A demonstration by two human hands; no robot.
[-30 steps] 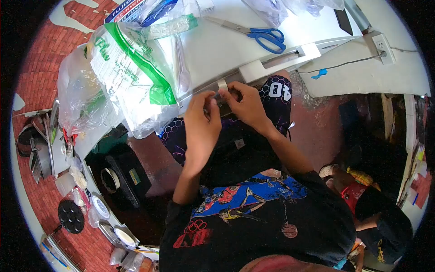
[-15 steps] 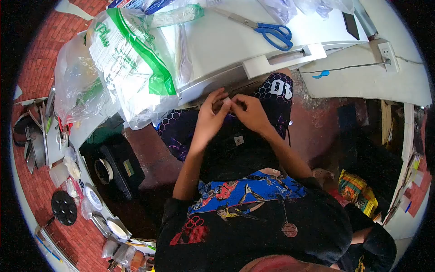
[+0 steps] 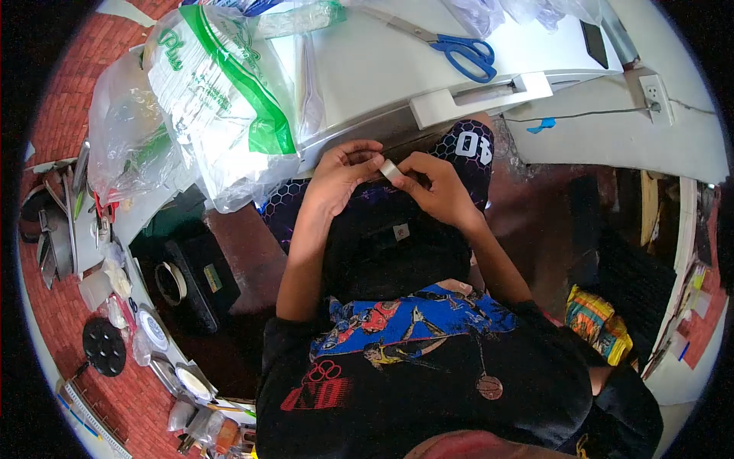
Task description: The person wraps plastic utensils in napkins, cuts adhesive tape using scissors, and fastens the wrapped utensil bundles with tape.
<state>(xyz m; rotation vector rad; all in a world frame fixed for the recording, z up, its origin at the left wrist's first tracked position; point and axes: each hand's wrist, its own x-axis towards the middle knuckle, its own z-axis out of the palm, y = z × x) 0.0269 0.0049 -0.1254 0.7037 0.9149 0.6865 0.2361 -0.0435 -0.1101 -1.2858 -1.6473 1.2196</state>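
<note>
Between my fingertips, above my lap, is a small whitish piece [image 3: 391,170] that looks like a narrow roll of tape. My right hand [image 3: 442,190] pinches it from the right with bent fingers. On the other side, my left hand [image 3: 336,180] has its thumb and fingers closed together, the tips at the piece's left edge. Blue-handled scissors [image 3: 466,56] lie on the white surface [image 3: 367,73] beyond my hands. A plastic pack with green print [image 3: 222,99] rests at the left of that surface.
A clear plastic bag [image 3: 126,138] sits at far left. A dark phone [image 3: 593,44] lies at the surface's right end, near a wall outlet [image 3: 655,99]. A white handle [image 3: 482,99] juts from the front edge. A yellow-orange packet [image 3: 600,325] is low at right.
The whitish piece now shows more fully between my hands. My left hand has shifted slightly left, and my right hand has turned a little around the piece.
</note>
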